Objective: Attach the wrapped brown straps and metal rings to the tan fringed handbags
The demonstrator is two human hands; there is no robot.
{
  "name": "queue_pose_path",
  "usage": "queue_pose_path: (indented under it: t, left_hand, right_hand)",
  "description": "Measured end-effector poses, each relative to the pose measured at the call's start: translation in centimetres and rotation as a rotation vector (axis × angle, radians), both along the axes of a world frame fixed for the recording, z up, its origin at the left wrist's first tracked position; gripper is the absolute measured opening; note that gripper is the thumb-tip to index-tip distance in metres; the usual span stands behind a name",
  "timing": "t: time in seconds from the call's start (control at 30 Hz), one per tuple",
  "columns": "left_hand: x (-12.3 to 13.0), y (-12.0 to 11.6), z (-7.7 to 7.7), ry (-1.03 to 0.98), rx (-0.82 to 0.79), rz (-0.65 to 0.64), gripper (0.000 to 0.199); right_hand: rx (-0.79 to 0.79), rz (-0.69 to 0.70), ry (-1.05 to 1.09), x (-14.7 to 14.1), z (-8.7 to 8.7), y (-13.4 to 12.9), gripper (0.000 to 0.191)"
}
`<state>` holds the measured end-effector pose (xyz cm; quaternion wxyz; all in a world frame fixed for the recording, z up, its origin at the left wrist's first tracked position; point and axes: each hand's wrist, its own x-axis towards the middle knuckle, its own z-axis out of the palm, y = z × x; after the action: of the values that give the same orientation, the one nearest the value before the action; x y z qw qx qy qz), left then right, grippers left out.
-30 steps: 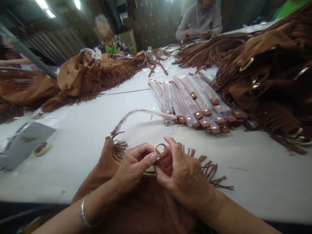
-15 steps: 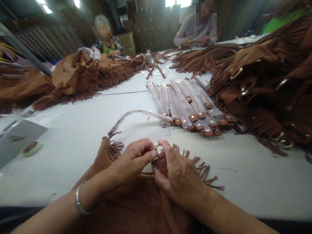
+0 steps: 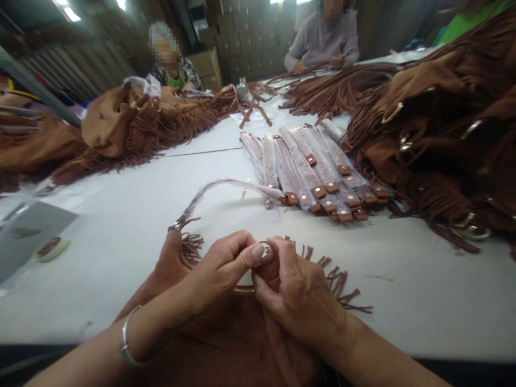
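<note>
A brown fringed handbag [image 3: 217, 333] lies at the near table edge below my hands, with a gold zipper [image 3: 244, 289] showing at its opening. My left hand [image 3: 220, 269] is closed, thumb and finger pinching a small metal ring [image 3: 266, 244] at the bag's top corner. My right hand [image 3: 304, 293] grips the brown leather [image 3: 271, 271] just under that ring. A plastic-wrapped strap [image 3: 215, 184] rises from the bag's other corner and arcs over the table toward the pile of straps. My fingers partly cover the ring.
Plastic-wrapped straps [image 3: 306, 172] lie piled beyond my hands. Brown fringed bags are heaped at right [image 3: 439, 140] and at left [image 3: 108, 126]. A roll of tape [image 3: 51, 249] sits at left. Two people [image 3: 173, 67] [image 3: 322, 40] work across the table.
The ring has turned and tilted between my fingers, and my right fingertips have shifted slightly right. Both hands keep their grip. The view has moved a little.
</note>
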<state>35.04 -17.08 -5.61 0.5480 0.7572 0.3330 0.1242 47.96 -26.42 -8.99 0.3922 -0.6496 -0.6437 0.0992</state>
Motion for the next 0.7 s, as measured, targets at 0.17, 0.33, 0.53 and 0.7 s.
queue_pose_path:
  t: [0.17, 0.33, 0.53, 0.7]
  left_hand:
    - [-0.1, -1.1, -0.9, -0.01, -0.004, 0.047, 0.03]
    - [0.4, -0.6, -0.9, -0.037, -0.055, 0.022, 0.031]
    - [1.1, 1.3, 0.8, 0.131, 0.047, -0.157, 0.036]
    - [4.1, 6.0, 1.5, 0.416, 0.726, -0.295, 0.025]
  right_hand:
    - [-0.028, 0.001, -0.019, 0.2, -0.2, 0.2, 0.029]
    - [-0.071, -0.019, 0.075, 0.5, 0.2, 0.1, 0.041]
    - [-0.058, -0.06, 0.147, 0.3, -0.3, 0.1, 0.039]
    - [-0.171, -0.066, 0.202, 0.4, -0.4, 1.0, 0.026]
